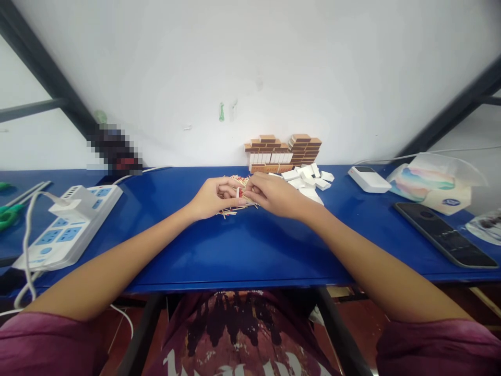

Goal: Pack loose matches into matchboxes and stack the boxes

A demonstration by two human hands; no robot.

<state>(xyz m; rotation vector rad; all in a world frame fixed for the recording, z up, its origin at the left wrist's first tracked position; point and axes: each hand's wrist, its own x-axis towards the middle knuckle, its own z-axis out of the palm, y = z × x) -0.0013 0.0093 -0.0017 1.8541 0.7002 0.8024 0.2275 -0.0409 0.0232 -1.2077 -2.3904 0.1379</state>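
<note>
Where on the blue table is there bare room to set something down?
Bare: the table between the forearms; between power strip and left hand; between right forearm and phone. Crowded: beyond the right hand (white boxes, stacked matchboxes) and around both hands (matches).

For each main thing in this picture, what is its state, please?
Left hand: holding a tray
Right hand: fingers at the tray
Tray: holding matches
Loose matches: heaped
Boxes: stacked
Other trays: piled loosely
Adapter: plugged into power strip
Phone: lying flat, screen dark
White device: lying flat
Plastic pack: unclear if open
</note>
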